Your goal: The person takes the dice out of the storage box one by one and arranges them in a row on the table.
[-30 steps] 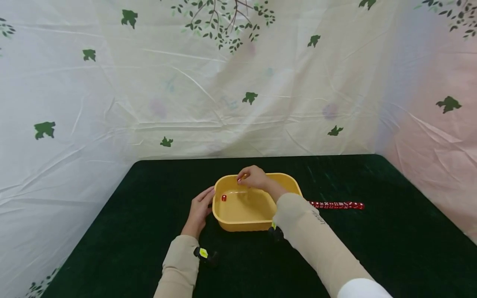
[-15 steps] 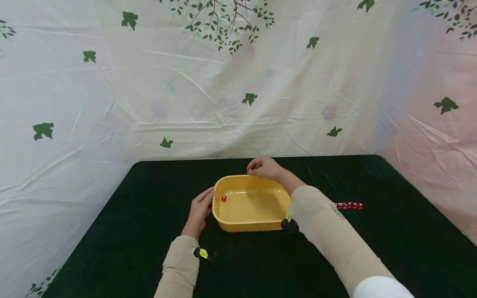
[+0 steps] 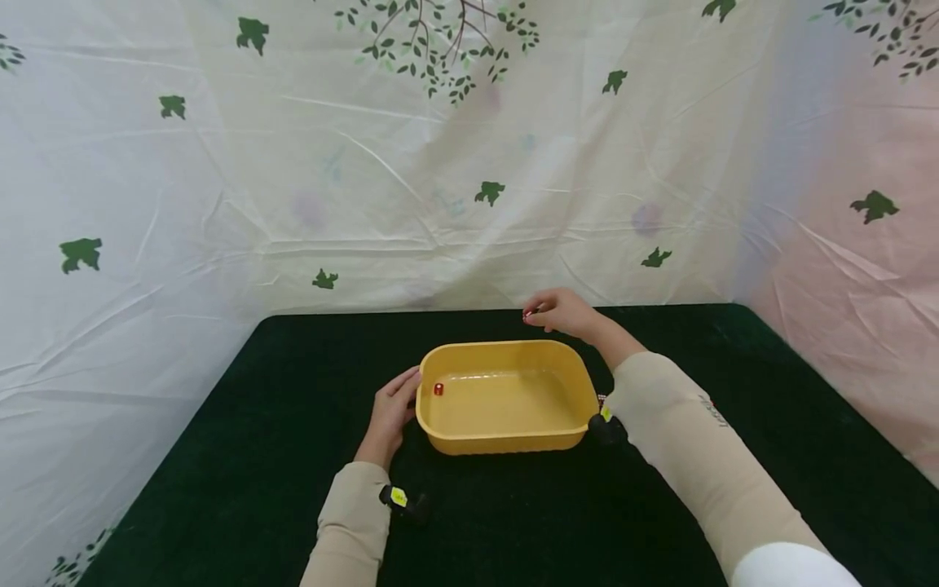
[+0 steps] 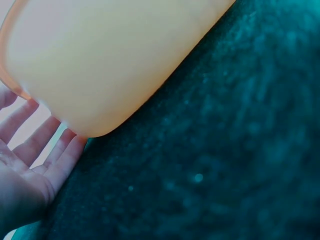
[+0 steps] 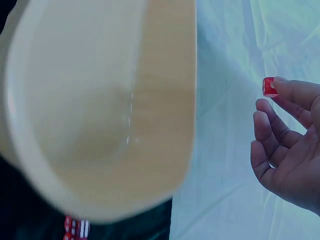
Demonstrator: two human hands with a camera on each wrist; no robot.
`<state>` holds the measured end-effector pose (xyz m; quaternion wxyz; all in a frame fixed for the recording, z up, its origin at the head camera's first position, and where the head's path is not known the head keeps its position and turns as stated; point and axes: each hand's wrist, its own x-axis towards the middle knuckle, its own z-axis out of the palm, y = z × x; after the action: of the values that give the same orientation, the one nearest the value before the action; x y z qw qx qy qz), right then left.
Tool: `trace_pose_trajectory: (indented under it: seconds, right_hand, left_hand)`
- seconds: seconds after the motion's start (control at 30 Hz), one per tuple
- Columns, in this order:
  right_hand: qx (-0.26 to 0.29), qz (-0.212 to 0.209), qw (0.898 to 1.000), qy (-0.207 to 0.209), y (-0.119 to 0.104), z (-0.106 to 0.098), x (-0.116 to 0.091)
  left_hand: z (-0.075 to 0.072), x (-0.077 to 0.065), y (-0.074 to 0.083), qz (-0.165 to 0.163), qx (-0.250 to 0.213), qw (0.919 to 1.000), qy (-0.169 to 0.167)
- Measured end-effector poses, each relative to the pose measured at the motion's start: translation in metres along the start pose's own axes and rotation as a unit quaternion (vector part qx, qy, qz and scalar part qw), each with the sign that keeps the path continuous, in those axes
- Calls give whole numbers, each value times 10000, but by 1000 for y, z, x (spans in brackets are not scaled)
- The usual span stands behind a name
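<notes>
A yellow plastic basin (image 3: 509, 444) stands on the dark green cloth in front of me. My left hand (image 3: 390, 416) is at its left side, and in the left wrist view the extended fingers (image 4: 67, 159) touch the outer wall. Inside the basin, near its left end, lies one red die (image 3: 438, 390). My right hand (image 3: 570, 316) is raised beyond the far rim, pinching another red die (image 5: 269, 87) between thumb and index finger; its other fingers are loosely curled.
The end of a row of red dice (image 5: 76, 228) shows at the basin's right end, the rest hidden by my right sleeve (image 3: 682, 432) in the head view. A pale curtain (image 3: 411, 187) with leaf prints hangs behind the table's far edge.
My right hand has moved from over the basin out past its far rim and to the right, still pinching the die. The left hand has stayed at the basin's side.
</notes>
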<state>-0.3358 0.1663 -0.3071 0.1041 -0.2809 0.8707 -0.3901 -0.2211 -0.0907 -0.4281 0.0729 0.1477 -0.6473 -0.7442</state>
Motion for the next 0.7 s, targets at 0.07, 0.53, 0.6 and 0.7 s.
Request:
trace_pose_trajectory:
  seconds: [0.07, 0.53, 0.6, 0.7]
  right_hand:
    - [-80, 91, 9999, 69, 5, -6, -3]
    - [-100, 379, 9985, 383, 38, -42, -28]
    - [-150, 397, 9982, 432, 42, -46, -33]
    - [-198, 440, 9976, 499, 50, -52, -40]
  left_hand:
    - [0, 0, 0, -13, 0, 10000, 11]
    - [0, -2, 0, 3, -10, 10000, 54]
    - [0, -2, 0, 4, -25, 10000, 54]
    - [0, -3, 0, 10, -40, 10000, 47]
